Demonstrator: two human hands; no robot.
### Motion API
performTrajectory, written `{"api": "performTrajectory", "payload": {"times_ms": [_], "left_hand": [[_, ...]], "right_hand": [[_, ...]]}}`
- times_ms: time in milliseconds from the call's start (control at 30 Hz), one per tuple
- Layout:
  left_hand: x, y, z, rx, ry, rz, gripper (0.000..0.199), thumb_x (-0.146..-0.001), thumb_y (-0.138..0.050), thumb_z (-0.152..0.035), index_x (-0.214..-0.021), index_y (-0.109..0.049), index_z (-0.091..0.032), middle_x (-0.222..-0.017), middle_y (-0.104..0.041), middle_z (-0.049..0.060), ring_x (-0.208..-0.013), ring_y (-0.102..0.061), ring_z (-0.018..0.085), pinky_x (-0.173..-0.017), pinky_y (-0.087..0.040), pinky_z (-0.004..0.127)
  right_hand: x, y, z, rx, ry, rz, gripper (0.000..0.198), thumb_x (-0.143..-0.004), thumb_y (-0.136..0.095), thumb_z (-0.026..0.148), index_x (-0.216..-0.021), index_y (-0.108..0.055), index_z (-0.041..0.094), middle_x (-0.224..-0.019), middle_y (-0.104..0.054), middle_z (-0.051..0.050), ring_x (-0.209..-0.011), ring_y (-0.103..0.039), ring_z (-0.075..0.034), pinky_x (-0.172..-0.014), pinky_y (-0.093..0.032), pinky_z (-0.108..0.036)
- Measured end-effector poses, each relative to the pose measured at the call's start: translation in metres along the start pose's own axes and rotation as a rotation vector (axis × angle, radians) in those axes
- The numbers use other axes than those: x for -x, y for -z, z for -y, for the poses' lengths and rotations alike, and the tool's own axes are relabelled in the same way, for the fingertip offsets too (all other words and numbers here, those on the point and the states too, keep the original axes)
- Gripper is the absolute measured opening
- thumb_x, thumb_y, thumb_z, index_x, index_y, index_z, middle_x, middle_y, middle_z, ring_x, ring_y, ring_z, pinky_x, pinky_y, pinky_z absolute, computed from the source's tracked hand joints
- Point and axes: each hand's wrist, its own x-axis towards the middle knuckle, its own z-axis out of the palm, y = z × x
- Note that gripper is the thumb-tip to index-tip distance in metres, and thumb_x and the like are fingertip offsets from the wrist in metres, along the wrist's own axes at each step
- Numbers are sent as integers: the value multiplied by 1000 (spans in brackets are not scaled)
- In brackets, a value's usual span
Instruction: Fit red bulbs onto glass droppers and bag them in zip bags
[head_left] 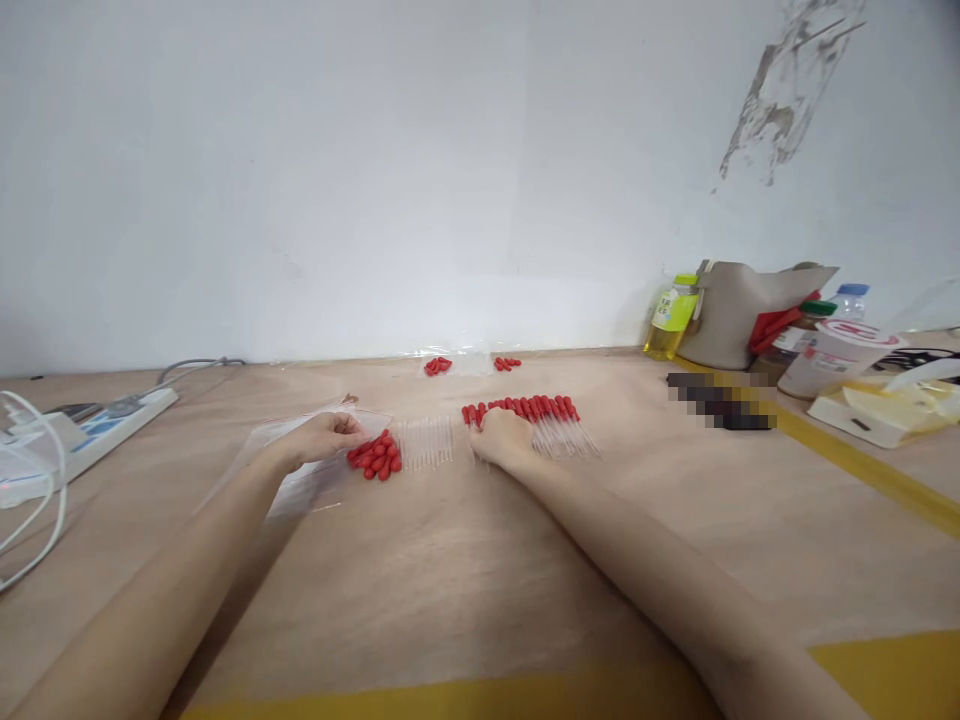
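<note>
My left hand (324, 437) is over a clear plastic bag (300, 492), its fingers drawn together at the left edge of a pile of red rubber bulbs (379, 458). What its fingertips hold, if anything, I cannot make out. Just right of the pile lies a row of clear thin tubes (426, 443). My right hand (504, 437) is closed on a dropper at the left end of a row of red-bulbed droppers (551, 412). Their bulbs point toward the wall and their clear stems toward me. The hand covers part of that row.
Two small groups of red bulbs (437, 366) lie by the wall on clear plastic. A white power strip (97, 440) with cables is at left. At right stand a yellow-green bottle (671, 318), a grey bag (731, 315), a paper cup (832, 360) and a tissue pack (885, 408).
</note>
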Motion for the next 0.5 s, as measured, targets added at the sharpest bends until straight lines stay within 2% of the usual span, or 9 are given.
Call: {"api": "performTrajectory", "payload": {"times_ms": [167, 367, 500], "left_hand": [[2, -6, -7, 48, 8, 103, 39, -54, -66, -53, -61, -56, -16, -59, -59, 1, -59, -54, 17, -55, -40, 25], [1, -11, -6, 18, 60, -53, 37, -50, -67, -48, -66, -54, -17, -57, -59, -1, -57, -54, 17, -52, -39, 24], [2, -10, -4, 12, 104, -61, 36, -48, -67, -43, -70, -54, -18, -55, -58, -2, -57, -56, 18, -53, -39, 24]], "right_hand": [[0, -4, 0, 47, 21, 7, 38, -80, -41, 43, -89, -63, 14, -89, -65, -14, -85, -60, -25, -70, -41, -34], [4, -3, 7, 103, 135, -67, 38, -82, -38, 42, -89, -63, 14, -88, -65, -13, -87, -59, -23, -78, -34, -36], [4, -4, 22, 78, 161, -33, 31, -80, -41, 35, -88, -63, 14, -90, -65, -13, -87, -59, -22, -78, -33, -35]]}}
